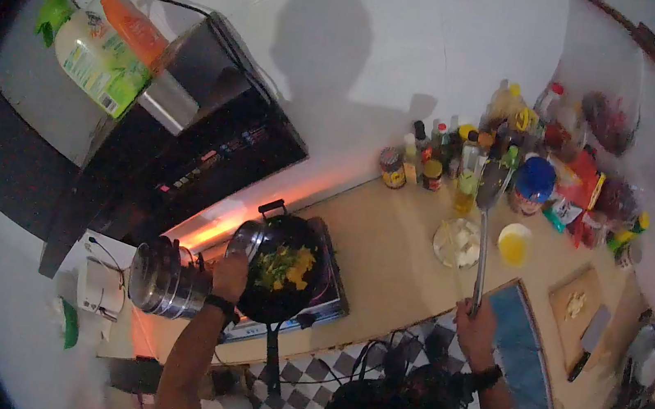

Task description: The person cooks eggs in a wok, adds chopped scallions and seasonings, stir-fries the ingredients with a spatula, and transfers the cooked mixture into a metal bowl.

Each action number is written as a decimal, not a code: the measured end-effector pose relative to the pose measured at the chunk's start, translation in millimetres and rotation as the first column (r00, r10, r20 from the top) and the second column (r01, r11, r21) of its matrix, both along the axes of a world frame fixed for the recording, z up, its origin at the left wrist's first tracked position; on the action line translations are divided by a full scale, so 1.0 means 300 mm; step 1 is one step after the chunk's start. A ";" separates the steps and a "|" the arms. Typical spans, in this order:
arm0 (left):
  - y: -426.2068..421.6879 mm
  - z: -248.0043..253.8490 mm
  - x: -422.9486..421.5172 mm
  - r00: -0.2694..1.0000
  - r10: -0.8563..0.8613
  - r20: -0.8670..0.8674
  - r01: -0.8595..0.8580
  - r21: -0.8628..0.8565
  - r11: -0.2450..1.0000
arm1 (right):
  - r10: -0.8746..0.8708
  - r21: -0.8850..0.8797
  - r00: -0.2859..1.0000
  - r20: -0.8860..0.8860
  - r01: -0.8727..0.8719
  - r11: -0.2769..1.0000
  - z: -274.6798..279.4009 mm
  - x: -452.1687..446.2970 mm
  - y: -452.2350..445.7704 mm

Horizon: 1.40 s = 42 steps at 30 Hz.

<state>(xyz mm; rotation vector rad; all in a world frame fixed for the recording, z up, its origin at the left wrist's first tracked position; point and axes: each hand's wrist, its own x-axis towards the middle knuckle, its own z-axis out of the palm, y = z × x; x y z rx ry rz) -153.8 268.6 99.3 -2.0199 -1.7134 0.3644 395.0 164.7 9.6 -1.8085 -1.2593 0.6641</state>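
Observation:
A black wok [261, 302] sits on the stove, holding chopped greens and yellow pieces that look like egg [295, 273]. At the wok's left rim, my left hand [229, 277] is closed on a shiny metal bowl [245, 237], which appears tilted toward the wok; its inside is hard to see. My right hand [476, 333] grips the handle of a long metal spatula [482, 250]. The spatula points up and away from me over the counter, its blade in front of the bottles and bits of green stuck on it.
Steel pots [161, 275] stand left of the wok, beneath a black range hood [209, 160]. A plate of white pieces [455, 242] and a bowl of yellow liquid [514, 246] are near the spatula. Farther right lie a cutting board [562, 297] and knife [593, 332]. Bottles [435, 176] line the wall.

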 end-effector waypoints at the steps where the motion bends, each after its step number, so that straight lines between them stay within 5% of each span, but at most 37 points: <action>1: -0.004 0.018 0.002 0.994 -0.098 0.050 0.095 0.064 0.993 | 0.003 -0.001 1.000 -0.009 -0.003 1.000 -0.023 -0.012 -0.009; 2: -0.008 0.041 0.010 0.976 -0.201 0.088 0.189 0.129 0.974 | -0.003 0.013 1.000 -0.012 0.003 1.000 -0.035 -0.015 -0.002; 5: -0.005 0.101 0.090 0.952 0.273 0.139 -0.266 -0.069 0.961 | 0.022 0.029 1.000 -0.007 -0.021 0.999 0.006 -0.042 -0.019; 7: -0.065 0.082 0.060 0.987 -0.159 -0.003 0.159 -0.042 0.986 | -0.005 0.047 0.998 -0.057 0.008 0.999 0.046 -0.076 -0.034; 9: -0.003 0.062 0.016 0.970 0.048 -0.239 -0.067 -0.070 0.995 | -0.019 0.082 0.995 -0.099 0.028 0.996 0.044 -0.088 -0.026; 10: -0.005 0.063 -0.004 0.978 0.183 0.104 -0.192 0.088 0.977 | -0.040 0.016 0.998 -0.051 0.041 0.999 0.013 -0.090 -0.046; 12: -0.033 0.071 -0.012 0.852 0.247 0.462 -0.369 0.194 0.909 | -0.048 -0.038 0.999 0.010 0.048 0.998 -0.006 -0.078 -0.065; 14: -0.120 0.190 0.094 0.379 0.252 0.890 -0.371 -0.103 0.923 | 0.061 -0.024 0.991 -0.120 -0.064 0.998 0.004 -0.063 -0.074; 16: -0.143 0.165 0.152 -0.134 0.167 0.977 -0.270 -0.198 0.942 | 0.071 -0.031 0.974 -0.215 -0.079 0.996 0.074 -0.066 -0.068; 17: -0.150 0.128 0.178 -0.162 0.161 0.974 -0.271 -0.201 0.941 | 0.084 -0.045 0.944 -0.318 -0.104 0.994 0.119 -0.067 -0.061; 18: -0.173 0.144 0.269 -0.291 0.186 0.939 -0.244 -0.261 0.934 | 0.096 -0.048 0.953 -0.287 -0.115 0.992 0.166 -0.068 -0.044; 19: -0.198 0.151 0.357 -0.418 0.208 0.884 -0.213 -0.319 0.924 | 0.089 -0.055 0.896 -0.434 -0.125 0.991 0.217 -0.072 -0.021; 20: -0.213 0.140 0.430 -0.430 0.230 0.873 -0.146 -0.319 0.937 | 0.076 -0.065 0.818 -0.571 -0.137 0.988 0.264 -0.072 0.005; 23: -0.242 -0.034 0.621 -0.443 0.293 0.848 -0.045 -0.347 0.937 | 0.179 -0.052 0.806 -0.565 -0.251 0.967 0.382 -0.057 0.089; 25: -0.249 -0.114 0.775 -0.512 0.365 0.778 -0.014 -0.433 0.902 | 0.182 -0.061 0.791 -0.584 -0.267 0.962 0.265 -0.031 0.132; 28: -0.247 -0.311 0.946 -0.580 0.444 0.683 0.028 -0.528 0.849 | 0.301 -0.097 0.843 -0.445 -0.380 0.920 0.048 -0.010 0.186; 30: -0.260 -0.488 1.024 -0.653 0.393 0.647 0.035 -0.493 0.870 | 0.336 -0.187 0.938 -0.090 -0.347 0.919 -0.101 -0.033 0.206; 31: -0.246 -0.575 1.052 -0.665 0.387 0.638 0.030 -0.495 0.869 | 0.347 -0.193 0.934 -0.080 -0.357 0.914 -0.154 -0.035 0.228; 33: -0.245 -0.729 1.071 -0.582 0.427 0.692 -0.016 -0.535 0.845 | 0.388 -0.158 0.914 0.116 -0.369 0.916 -0.242 -0.057 0.235; 36: -0.218 -0.874 1.089 -0.708 0.448 0.546 -0.037 -0.662 0.748 | 0.380 -0.179 0.908 0.178 -0.350 0.919 -0.402 -0.101 0.248; 42: -0.219 -1.041 1.046 -0.700 0.392 0.597 -0.140 -0.653 0.745 | 0.425 -0.130 0.836 0.346 -0.406 0.904 -0.495 -0.210 0.283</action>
